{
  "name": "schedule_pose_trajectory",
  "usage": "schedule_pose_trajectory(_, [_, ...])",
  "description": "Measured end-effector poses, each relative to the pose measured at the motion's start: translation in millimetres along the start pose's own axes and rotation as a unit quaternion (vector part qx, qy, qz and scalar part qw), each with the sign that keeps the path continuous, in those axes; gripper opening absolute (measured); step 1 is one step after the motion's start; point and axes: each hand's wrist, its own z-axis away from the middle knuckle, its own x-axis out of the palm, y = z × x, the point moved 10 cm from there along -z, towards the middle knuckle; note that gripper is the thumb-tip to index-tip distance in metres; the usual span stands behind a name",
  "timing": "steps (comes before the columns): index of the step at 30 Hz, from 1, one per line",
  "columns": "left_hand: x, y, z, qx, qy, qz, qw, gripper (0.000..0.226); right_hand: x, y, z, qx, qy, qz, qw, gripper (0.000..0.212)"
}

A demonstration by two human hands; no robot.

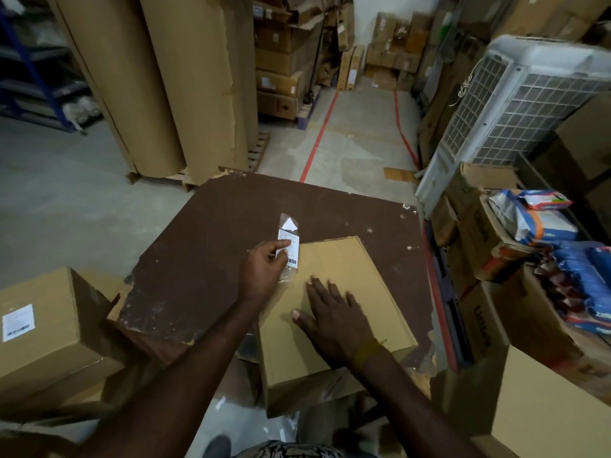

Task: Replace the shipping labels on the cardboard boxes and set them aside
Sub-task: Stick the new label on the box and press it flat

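Left hand pinches the peeled shipping label, thin, limp and probably tacky, best held by an edge. Right hand, fingers flat, steadies the stiff cardboard box on the table.

The table is dark brown, chipped pale along its edges and dotted with light specks. The box on it is plain tan cardboard. The label is white with fine black print and a black barcode, under clear glossy film. A second tan box carries a white label with dark print. The wristband is mustard yellow. The floor is grey with red lines. The tall rolls are brown. The cooler is white with a square grid. The packets are blue, white and red.
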Motion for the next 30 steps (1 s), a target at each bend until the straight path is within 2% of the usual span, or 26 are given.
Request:
schedule_pose_trajectory(5, [-5.0,5.3,5.0,0.004,0.008,-0.004,1.000,0.032,12.3,-12.9,35.1,-0.026,0.003,0.005,1.000,0.110])
schedule_pose_trajectory(10, [-1.4,2.2,1.8,0.001,-0.004,0.000,1.000,0.030,-3.7,-1.8,-4.5,0.010,0.011,-0.014,1.000,0.072])
schedule_pose_trajectory(13, [-1.9,3.4,3.4,0.004,-0.003,0.000,1.000,0.029,-2.8,-3.4,0.4,0.008,0.002,-0.022,1.000,0.077])
schedule_pose_trajectory(17, [-4.0,6.3,4.2,0.003,0.006,0.000,1.000,0.033,7.0,-5.3,27.9,-0.002,0.003,-0.009,1.000,0.103])
schedule_pose_trajectory(18, [-3.9,7.5,4.0,0.003,0.005,0.001,1.000,0.034,5.6,-3.6,25.8,0.002,0.001,-0.013,1.000,0.101])
schedule_pose_trajectory(22, [-1.6,5.4,1.6,-0.004,-0.007,0.001,1.000,0.033,-8.6,-1.6,-1.8,0.008,0.019,-0.034,0.999,0.070])
schedule_pose_trajectory(30, [-3.1,5.8,4.0,-0.006,0.000,0.005,1.000,0.034,2.5,3.4,16.4,-0.002,0.018,-0.028,0.999,0.069])
